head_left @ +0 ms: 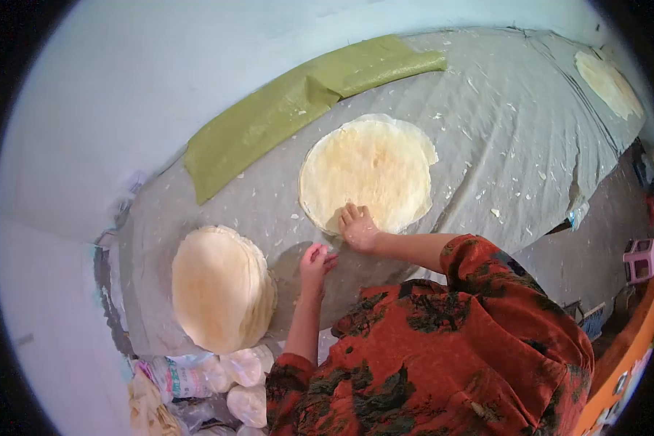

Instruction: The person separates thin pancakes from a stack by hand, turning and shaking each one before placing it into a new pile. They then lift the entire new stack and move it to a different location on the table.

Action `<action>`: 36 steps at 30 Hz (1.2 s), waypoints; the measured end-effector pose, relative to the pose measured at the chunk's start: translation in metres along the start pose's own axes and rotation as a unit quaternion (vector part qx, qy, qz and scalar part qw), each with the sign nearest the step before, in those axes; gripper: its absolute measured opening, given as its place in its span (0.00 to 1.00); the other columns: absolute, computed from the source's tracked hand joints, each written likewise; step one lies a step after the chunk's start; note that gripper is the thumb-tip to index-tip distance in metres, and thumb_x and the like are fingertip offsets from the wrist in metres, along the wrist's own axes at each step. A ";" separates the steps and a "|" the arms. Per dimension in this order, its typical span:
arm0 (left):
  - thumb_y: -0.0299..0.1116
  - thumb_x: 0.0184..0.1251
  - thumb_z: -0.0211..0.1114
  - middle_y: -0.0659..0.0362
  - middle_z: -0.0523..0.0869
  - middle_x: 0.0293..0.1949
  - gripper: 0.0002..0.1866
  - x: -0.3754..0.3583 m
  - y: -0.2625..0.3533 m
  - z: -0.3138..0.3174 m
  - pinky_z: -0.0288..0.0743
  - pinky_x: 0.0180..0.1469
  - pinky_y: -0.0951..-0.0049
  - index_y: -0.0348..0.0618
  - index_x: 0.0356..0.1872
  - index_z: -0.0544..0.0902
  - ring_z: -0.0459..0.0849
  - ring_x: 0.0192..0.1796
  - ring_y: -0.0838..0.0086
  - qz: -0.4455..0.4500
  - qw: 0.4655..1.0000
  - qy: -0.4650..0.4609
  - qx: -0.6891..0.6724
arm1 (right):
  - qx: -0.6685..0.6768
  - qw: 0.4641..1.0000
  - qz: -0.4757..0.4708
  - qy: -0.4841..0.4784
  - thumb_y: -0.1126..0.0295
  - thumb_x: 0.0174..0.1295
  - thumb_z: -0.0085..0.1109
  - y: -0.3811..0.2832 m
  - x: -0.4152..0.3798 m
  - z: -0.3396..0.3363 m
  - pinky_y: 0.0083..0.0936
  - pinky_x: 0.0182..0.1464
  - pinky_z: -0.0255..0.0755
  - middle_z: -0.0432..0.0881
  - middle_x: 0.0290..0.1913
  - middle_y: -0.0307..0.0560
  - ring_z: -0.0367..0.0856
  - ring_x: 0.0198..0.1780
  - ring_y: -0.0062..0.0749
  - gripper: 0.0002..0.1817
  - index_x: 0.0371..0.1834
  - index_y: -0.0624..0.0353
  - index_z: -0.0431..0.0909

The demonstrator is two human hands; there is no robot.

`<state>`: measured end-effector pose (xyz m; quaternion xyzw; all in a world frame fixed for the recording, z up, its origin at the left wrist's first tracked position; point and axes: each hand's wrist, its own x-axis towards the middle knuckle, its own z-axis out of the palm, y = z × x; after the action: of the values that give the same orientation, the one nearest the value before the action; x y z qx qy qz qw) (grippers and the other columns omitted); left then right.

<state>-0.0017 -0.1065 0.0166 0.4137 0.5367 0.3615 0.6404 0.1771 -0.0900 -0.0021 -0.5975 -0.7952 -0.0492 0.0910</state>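
Note:
Round, thin flatbreads lie in a pile (367,171) at the middle of the grey cloth. My right hand (359,227) rests on the near edge of this pile, palm down with its fingers apart. To its left, my left hand (317,261) hovers over the cloth with bent fingers drawn together; whether anything small is between them cannot be made out. A taller stack of flatbreads (218,291) stands left of my left hand, not touching it.
Grey cloth (487,131) with scattered crumbs covers the table. A folded green sheet (269,116) lies along the wall side. Another flatbread (607,83) is at the far right. Packed bags (247,367) sit below the table's left end; a pink stool (639,261) stands at right.

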 end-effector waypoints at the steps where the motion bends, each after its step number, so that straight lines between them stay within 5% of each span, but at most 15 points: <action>1: 0.31 0.62 0.58 0.53 0.77 0.41 0.20 0.005 0.000 0.006 0.77 0.41 0.67 0.35 0.53 0.67 0.82 0.40 0.64 -0.006 0.999 0.008 -0.043 | -0.001 1.000 -0.006 0.000 0.66 0.48 0.53 0.002 0.002 -0.006 0.50 0.54 0.61 0.67 0.56 0.62 0.61 0.63 0.56 0.23 0.48 0.70 0.72; 7: 0.28 0.62 0.57 0.51 0.77 0.41 0.18 0.031 -0.006 0.016 0.80 0.37 0.67 0.35 0.51 0.66 0.83 0.38 0.63 -0.062 0.988 0.053 -0.133 | 0.076 0.995 -0.042 -0.052 0.69 0.48 0.53 0.010 0.002 -0.025 0.41 0.43 0.71 0.74 0.46 0.56 0.71 0.55 0.47 0.15 0.39 0.62 0.75; 10: 0.27 0.61 0.58 0.53 0.77 0.36 0.12 0.049 -0.006 0.015 0.80 0.33 0.70 0.37 0.44 0.69 0.82 0.33 0.67 -0.087 0.985 0.045 -0.139 | 0.127 0.991 -0.018 -0.028 0.69 0.51 0.50 0.023 0.010 -0.035 0.38 0.34 0.73 0.78 0.36 0.52 0.79 0.41 0.44 0.10 0.35 0.61 0.74; 12: 0.27 0.60 0.58 0.55 0.78 0.33 0.08 0.055 -0.006 0.018 0.80 0.31 0.73 0.38 0.39 0.71 0.81 0.29 0.70 -0.093 0.985 0.032 -0.144 | 0.171 0.980 0.084 0.058 0.72 0.50 0.50 0.027 0.013 -0.043 0.39 0.32 0.74 0.78 0.31 0.51 0.80 0.31 0.47 0.07 0.32 0.60 0.72; 14: 0.28 0.59 0.60 0.60 0.76 0.24 0.05 0.062 -0.001 0.021 0.75 0.25 0.79 0.41 0.29 0.72 0.76 0.22 0.76 -0.092 0.986 0.047 -0.131 | 0.172 0.979 0.081 0.068 0.72 0.51 0.49 0.031 0.014 -0.044 0.40 0.32 0.74 0.78 0.31 0.53 0.80 0.31 0.49 0.06 0.32 0.60 0.72; 19: 0.28 0.55 0.63 0.63 0.73 0.17 0.07 0.086 0.002 0.024 0.60 0.13 0.80 0.43 0.27 0.71 0.69 0.14 0.79 -0.120 0.988 0.022 -0.096 | 0.170 0.982 0.014 0.077 0.71 0.52 0.48 0.038 0.012 -0.029 0.42 0.30 0.72 0.78 0.28 0.54 0.79 0.29 0.51 0.05 0.31 0.57 0.71; 21: 0.27 0.54 0.63 0.63 0.72 0.15 0.07 0.089 0.002 0.025 0.57 0.11 0.79 0.43 0.26 0.72 0.69 0.13 0.79 -0.119 0.990 0.021 -0.077 | 0.179 0.976 0.124 -0.022 0.69 0.55 0.46 0.048 0.024 -0.038 0.43 0.34 0.71 0.78 0.28 0.55 0.79 0.32 0.50 0.06 0.33 0.57 0.71; 24: 0.26 0.52 0.63 0.63 0.72 0.15 0.06 0.094 -0.010 0.020 0.57 0.11 0.79 0.44 0.25 0.72 0.69 0.13 0.78 -0.109 0.993 0.020 -0.049 | 0.270 0.942 0.180 0.083 0.68 0.55 0.48 0.134 0.074 -0.068 0.40 0.39 0.70 0.80 0.34 0.55 0.80 0.36 0.46 0.09 0.34 0.57 0.77; 25: 0.27 0.52 0.63 0.63 0.71 0.15 0.07 0.094 -0.010 0.020 0.57 0.11 0.79 0.45 0.23 0.71 0.67 0.12 0.79 -0.117 0.992 0.021 -0.045 | 0.271 0.925 0.253 0.084 0.68 0.57 0.47 0.151 0.092 -0.115 0.38 0.38 0.70 0.80 0.31 0.49 0.78 0.34 0.39 0.10 0.31 0.60 0.77; 27: 0.27 0.52 0.63 0.64 0.71 0.15 0.09 0.096 -0.014 0.022 0.57 0.11 0.79 0.47 0.22 0.71 0.65 0.12 0.80 -0.126 0.991 0.017 -0.042 | 0.443 0.849 0.215 0.191 0.68 0.58 0.50 0.284 0.163 -0.096 0.27 0.34 0.68 0.76 0.25 0.35 0.71 0.31 0.21 0.10 0.28 0.65 0.77; 28: 0.27 0.51 0.63 0.63 0.71 0.15 0.08 0.100 -0.021 0.022 0.57 0.11 0.78 0.45 0.22 0.71 0.66 0.11 0.79 -0.119 0.989 0.031 -0.087 | 0.264 0.926 0.167 0.211 0.72 0.56 0.52 0.264 0.161 -0.178 0.24 0.35 0.68 0.76 0.25 0.35 0.70 0.32 0.17 0.06 0.28 0.63 0.77; 29: 0.26 0.50 0.62 0.62 0.72 0.15 0.07 0.102 -0.025 0.022 0.57 0.11 0.78 0.43 0.23 0.72 0.66 0.11 0.78 -0.110 0.984 0.046 -0.132 | 0.191 0.943 0.174 0.210 0.73 0.57 0.54 0.272 0.176 -0.225 0.22 0.35 0.68 0.76 0.25 0.33 0.69 0.31 0.17 0.05 0.26 0.62 0.76; 31: 0.27 0.50 0.63 0.63 0.72 0.14 0.07 0.092 -0.011 0.021 0.56 0.11 0.79 0.43 0.22 0.72 0.66 0.11 0.78 -0.142 0.985 0.024 -0.096 | 0.173 0.963 0.094 0.186 0.69 0.60 0.53 0.264 0.190 -0.305 0.22 0.36 0.69 0.76 0.25 0.34 0.71 0.30 0.18 0.07 0.30 0.62 0.75; 32: 0.27 0.50 0.63 0.63 0.71 0.14 0.07 0.093 -0.014 0.019 0.56 0.11 0.78 0.43 0.23 0.71 0.66 0.11 0.78 -0.139 0.984 0.011 -0.112 | 0.181 0.964 0.049 0.188 0.68 0.55 0.55 0.245 0.190 -0.333 0.28 0.32 0.69 0.77 0.23 0.46 0.72 0.25 0.28 0.08 0.33 0.60 0.76; 36: 0.27 0.52 0.62 0.62 0.74 0.17 0.06 0.095 -0.015 0.025 0.61 0.12 0.78 0.44 0.29 0.73 0.70 0.13 0.77 -0.129 0.977 0.014 -0.171 | 0.088 0.985 0.023 0.149 0.68 0.58 0.52 0.170 0.164 -0.342 0.32 0.36 0.70 0.79 0.28 0.51 0.76 0.28 0.39 0.07 0.36 0.58 0.75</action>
<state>0.0384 -0.0296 -0.0326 0.2204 0.5245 0.3680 0.7355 0.3258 0.0482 0.3608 -0.5913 -0.7600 -0.0657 0.2617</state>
